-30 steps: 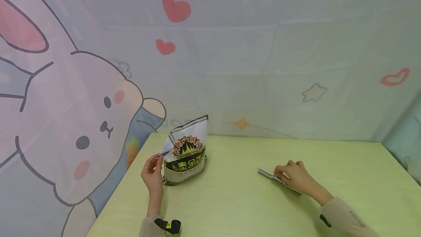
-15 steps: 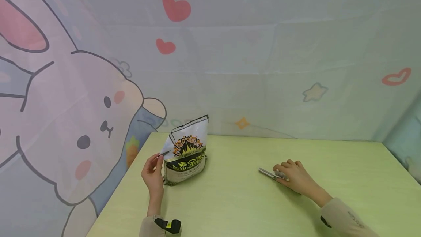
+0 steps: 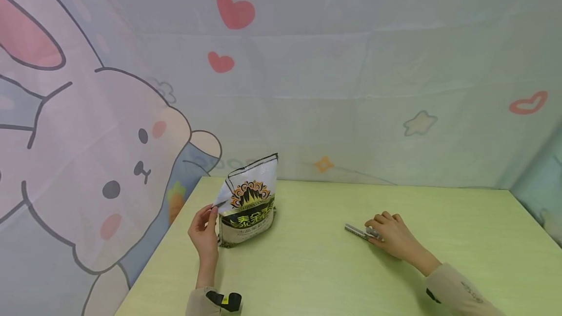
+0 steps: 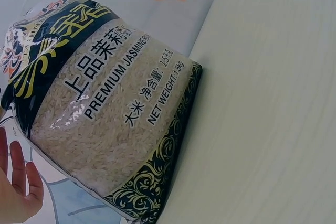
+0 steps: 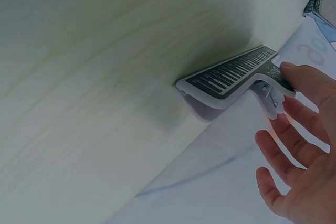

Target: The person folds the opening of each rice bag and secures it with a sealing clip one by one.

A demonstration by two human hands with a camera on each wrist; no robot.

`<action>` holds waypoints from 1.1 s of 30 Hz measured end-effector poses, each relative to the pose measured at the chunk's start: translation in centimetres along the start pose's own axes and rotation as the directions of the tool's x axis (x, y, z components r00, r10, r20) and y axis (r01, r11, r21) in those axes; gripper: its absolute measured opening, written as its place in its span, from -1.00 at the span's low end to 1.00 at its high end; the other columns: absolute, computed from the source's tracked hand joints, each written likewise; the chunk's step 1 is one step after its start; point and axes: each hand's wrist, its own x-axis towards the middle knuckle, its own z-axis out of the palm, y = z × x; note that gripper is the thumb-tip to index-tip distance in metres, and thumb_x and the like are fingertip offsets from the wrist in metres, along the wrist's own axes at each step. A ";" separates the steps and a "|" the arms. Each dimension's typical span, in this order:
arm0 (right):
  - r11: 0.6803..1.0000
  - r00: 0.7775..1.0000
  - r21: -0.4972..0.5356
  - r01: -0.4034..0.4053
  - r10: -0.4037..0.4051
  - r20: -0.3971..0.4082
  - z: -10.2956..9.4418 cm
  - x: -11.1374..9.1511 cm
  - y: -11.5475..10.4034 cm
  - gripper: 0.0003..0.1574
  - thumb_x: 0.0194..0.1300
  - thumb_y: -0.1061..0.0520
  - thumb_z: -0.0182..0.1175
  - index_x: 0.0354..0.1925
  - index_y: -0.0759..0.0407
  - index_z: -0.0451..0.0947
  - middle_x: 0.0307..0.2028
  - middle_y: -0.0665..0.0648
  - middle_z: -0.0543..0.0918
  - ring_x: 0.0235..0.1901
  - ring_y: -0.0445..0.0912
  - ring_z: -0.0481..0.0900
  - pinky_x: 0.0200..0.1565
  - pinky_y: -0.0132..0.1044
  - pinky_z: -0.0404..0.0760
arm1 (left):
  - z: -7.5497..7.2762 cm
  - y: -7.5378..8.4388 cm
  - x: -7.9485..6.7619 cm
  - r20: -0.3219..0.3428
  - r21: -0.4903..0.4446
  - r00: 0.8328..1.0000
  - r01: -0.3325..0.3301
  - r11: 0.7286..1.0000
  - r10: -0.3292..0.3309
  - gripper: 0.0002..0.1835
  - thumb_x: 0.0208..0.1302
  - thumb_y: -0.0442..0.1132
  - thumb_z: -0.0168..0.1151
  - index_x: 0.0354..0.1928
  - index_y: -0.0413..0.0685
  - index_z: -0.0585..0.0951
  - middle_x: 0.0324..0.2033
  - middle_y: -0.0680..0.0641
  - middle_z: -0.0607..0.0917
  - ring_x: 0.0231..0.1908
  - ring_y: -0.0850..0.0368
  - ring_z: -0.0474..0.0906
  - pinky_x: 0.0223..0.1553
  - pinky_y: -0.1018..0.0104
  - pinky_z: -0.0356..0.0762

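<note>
A plastic bag of rice (image 3: 248, 221) stands on the table's left side, its white top leaning up to the right. My left hand (image 3: 205, 226) pinches the bag's upper left edge between thumb and fingers. In the left wrist view the rice bag (image 4: 113, 114) fills much of the frame, and only some fingers of the left hand (image 4: 18, 182) show. Over on the right, my right hand (image 3: 392, 235) pinches the handle of a bag clip (image 3: 355, 229). Seen from the right wrist, the clip (image 5: 231, 80) has black-and-white piano-key stripes, and it lies against or close to the table.
The pale green table (image 3: 316, 277) spans between the two hands. Behind it hangs a printed cloth (image 3: 333, 72) with a rabbit, hearts and stars. A black strap device (image 3: 226, 301) sits on the left sleeve.
The clip has turned slightly in the right hand, showing more of its striped edge. That hand has shifted a little; the left hand and rice bag have stayed still.
</note>
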 end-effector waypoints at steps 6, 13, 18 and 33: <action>1.000 1.000 -0.001 -0.011 0.011 0.020 0.1 -0.1 -0.2 -0.57 -0.19 0.06 0.42 -0.25 0.05 0.56 -0.46 -0.05 0.51 -0.42 -0.17 0.33 -0.36 -0.25 0.26 | -0.1 0.0 -0.1 0.002 -0.011 1.000 0.001 1.000 -0.001 -0.77 0.07 -0.46 0.20 -0.27 -0.57 0.51 -0.54 0.08 0.63 -0.50 0.38 0.49 -0.51 0.61 0.41; 0.999 0.998 -0.019 -0.034 0.035 0.048 -0.2 0.0 -0.3 -0.54 -0.19 0.03 0.42 -0.23 0.06 0.54 -0.45 -0.04 0.53 -0.41 -0.15 0.35 -0.35 -0.22 0.28 | 0.0 0.2 -0.1 -0.003 -0.011 1.000 0.006 1.000 -0.006 -0.70 0.06 -0.38 0.25 -0.28 -0.57 0.51 -0.53 -0.01 0.64 -0.51 0.38 0.48 -0.50 0.60 0.41; 0.998 0.996 -0.019 -0.061 0.062 0.068 -0.1 0.0 -0.2 -0.58 -0.16 0.00 0.40 -0.26 0.05 0.55 -0.46 -0.04 0.53 -0.42 -0.15 0.34 -0.35 -0.22 0.28 | 0.0 0.2 -0.1 0.000 -0.019 1.000 -0.009 1.000 0.009 -0.71 0.06 -0.39 0.24 -0.28 -0.58 0.51 -0.54 -0.01 0.63 -0.51 0.38 0.48 -0.50 0.61 0.40; 0.993 0.988 -0.023 -0.115 0.117 0.096 -0.5 0.1 -0.4 -0.60 -0.14 -0.02 0.38 -0.28 0.07 0.57 -0.42 0.00 0.60 -0.40 -0.10 0.40 -0.32 -0.13 0.34 | 0.0 0.1 0.0 0.001 -0.025 1.000 -0.016 1.000 0.016 -0.77 0.06 -0.47 0.20 -0.28 -0.59 0.50 -0.53 0.10 0.63 -0.51 0.38 0.48 -0.51 0.63 0.40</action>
